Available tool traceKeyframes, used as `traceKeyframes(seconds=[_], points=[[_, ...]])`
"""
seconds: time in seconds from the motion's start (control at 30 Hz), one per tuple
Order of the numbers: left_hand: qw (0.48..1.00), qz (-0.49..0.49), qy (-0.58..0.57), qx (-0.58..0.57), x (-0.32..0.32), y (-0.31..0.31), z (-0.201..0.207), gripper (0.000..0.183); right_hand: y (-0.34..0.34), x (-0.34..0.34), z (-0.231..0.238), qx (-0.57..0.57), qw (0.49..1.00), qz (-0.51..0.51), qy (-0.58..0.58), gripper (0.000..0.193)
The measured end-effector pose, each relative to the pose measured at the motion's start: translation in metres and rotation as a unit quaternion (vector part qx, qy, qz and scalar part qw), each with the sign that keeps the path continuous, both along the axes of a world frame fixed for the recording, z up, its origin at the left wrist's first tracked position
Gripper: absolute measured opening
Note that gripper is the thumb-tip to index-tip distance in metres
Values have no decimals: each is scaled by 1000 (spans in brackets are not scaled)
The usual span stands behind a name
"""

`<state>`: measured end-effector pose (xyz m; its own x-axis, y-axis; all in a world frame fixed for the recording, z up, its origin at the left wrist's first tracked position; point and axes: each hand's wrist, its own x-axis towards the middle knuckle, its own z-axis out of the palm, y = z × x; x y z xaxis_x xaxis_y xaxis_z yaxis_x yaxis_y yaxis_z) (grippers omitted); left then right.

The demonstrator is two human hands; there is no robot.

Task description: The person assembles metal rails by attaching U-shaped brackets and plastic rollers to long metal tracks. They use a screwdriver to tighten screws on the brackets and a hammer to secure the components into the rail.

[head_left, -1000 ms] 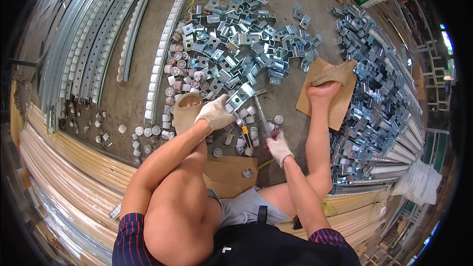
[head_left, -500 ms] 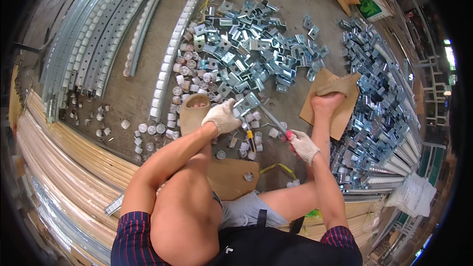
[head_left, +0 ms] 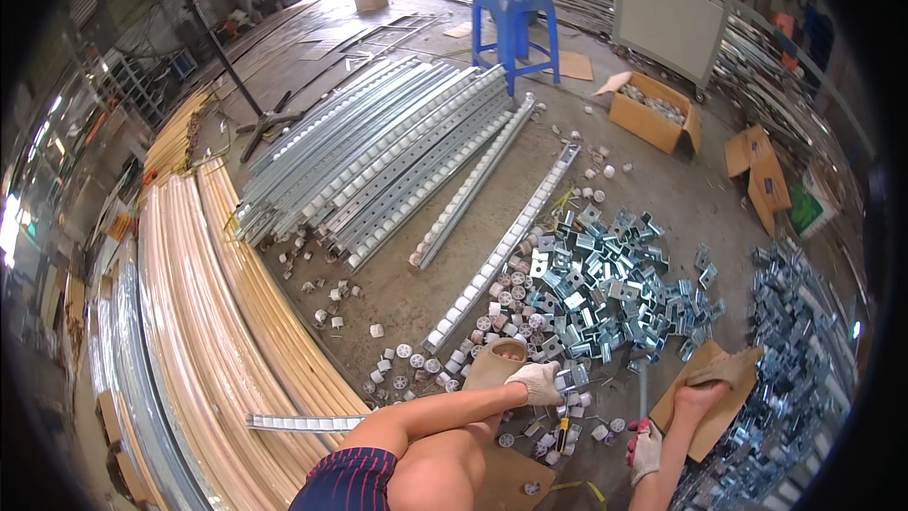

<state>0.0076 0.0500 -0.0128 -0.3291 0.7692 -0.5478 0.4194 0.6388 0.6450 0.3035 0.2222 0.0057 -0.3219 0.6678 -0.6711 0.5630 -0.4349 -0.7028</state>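
In a pale work glove, my left hand [head_left: 536, 383] is closed on a shiny metal bracket [head_left: 571, 378], just beyond my sandalled left foot. My right hand [head_left: 646, 449], also gloved, grips what looks like a hammer [head_left: 643, 396] by its red handle. Its grey shaft points away from me, and its head is hard to make out against the floor. Just below the bracket is a yellow-and-dark tool handle [head_left: 563, 433]. White rollers [head_left: 511, 298] lie scattered around my left foot. Beyond both hands spreads a heap of loose metal brackets [head_left: 615, 289].
Rails fitted with white rollers [head_left: 506, 246] lie ahead, beside a stack of metal rails [head_left: 378, 156]. Long wrapped profiles [head_left: 208, 322] run along my left. More brackets [head_left: 804, 341] are piled at right. Farther off are a blue stool [head_left: 515, 28] and a cardboard box [head_left: 653, 118].
The view has swung up and left, bringing in the stool and the far floor. My right hand has drawn the hammer away from the bracket; my left still holds the bracket.
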Motion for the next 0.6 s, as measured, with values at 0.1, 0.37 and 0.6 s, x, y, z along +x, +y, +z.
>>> traceKeyframes(seconds=[0.1, 0.37, 0.6], points=[[999, 0, 20, 36, 3, -2, -7, 64, -7, 9, -33, 46, 999, 16, 14, 28], [955, 18, 205, 214, 2, -88, -12, 65, -26, 57, -90, 39, 986, 152, -61, 28], [787, 423, 449, -18, 10, -312, -5, 24, -63, 52, -61, 240, 963, 42, -114, 39]])
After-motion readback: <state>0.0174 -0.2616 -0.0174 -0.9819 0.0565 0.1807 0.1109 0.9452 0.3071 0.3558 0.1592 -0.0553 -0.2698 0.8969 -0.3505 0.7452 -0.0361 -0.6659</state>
